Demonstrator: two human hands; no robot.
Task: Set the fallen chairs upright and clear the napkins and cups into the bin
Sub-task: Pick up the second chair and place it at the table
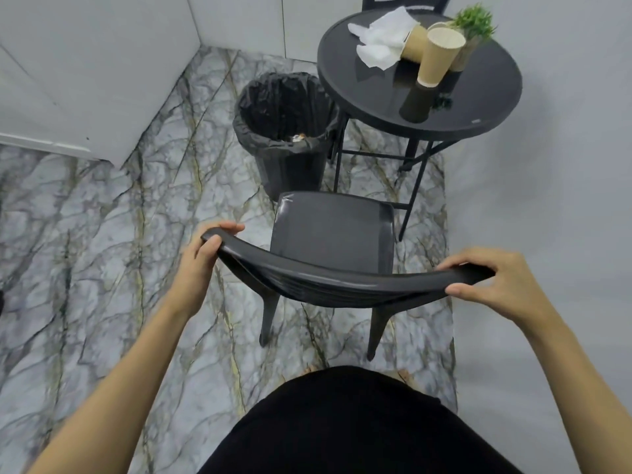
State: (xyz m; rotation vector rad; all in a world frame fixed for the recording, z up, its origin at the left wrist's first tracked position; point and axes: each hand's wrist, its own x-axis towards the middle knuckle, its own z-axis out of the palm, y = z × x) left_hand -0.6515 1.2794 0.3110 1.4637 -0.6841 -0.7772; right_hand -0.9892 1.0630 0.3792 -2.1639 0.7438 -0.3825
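Note:
A dark grey plastic chair [335,230] stands upright on its legs right in front of me. My left hand [201,261] grips the left end of its curved backrest and my right hand [489,285] grips the right end. Beyond it stands a black bin [284,131] lined with a black bag, with a little rubbish at the bottom. On the round black table [478,107] lie crumpled white napkins [379,39], an upright brown paper cup [439,56] and another cup [415,41] lying on its side. The back of a second chair [407,1] shows behind the table.
A small green plant [473,25] in a pot stands on the table behind the cups. A white wall corner [102,80] juts in at the left and a grey wall runs along the right. The floor is marbled tile.

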